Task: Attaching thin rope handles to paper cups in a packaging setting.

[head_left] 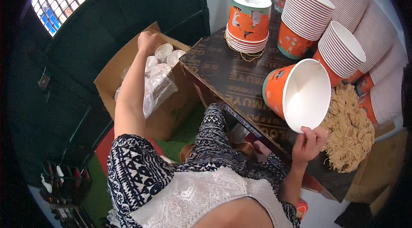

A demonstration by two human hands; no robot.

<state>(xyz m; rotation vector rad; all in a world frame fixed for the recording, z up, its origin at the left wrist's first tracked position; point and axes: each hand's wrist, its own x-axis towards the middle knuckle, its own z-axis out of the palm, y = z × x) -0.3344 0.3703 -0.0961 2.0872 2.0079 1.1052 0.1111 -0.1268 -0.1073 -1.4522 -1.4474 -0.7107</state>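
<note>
Holding one bucket (pixel 296 93) — right hand (pixel 308 142), four stacks (pixel 341 52)

A box (pixel 128 73) of lids (pixel 165 54) sits left of the table (pixel 231 73); cup stacks (pixel 339 52) stand at its back right.

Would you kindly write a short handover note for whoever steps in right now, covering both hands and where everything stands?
Left hand: closed, reaching into the cardboard box of white lids in clear plastic sleeves; whether it grips a lid cannot be seen.
Right hand: holds the rim of an open orange paper bucket, tilted on its side over the dark table.
Done: one lidded bucket stands at the back on a few rubber bands.
Left: the held bucket has no lid; stacks of empty buckets wait on the right, beside a heap of rubber bands.
</note>
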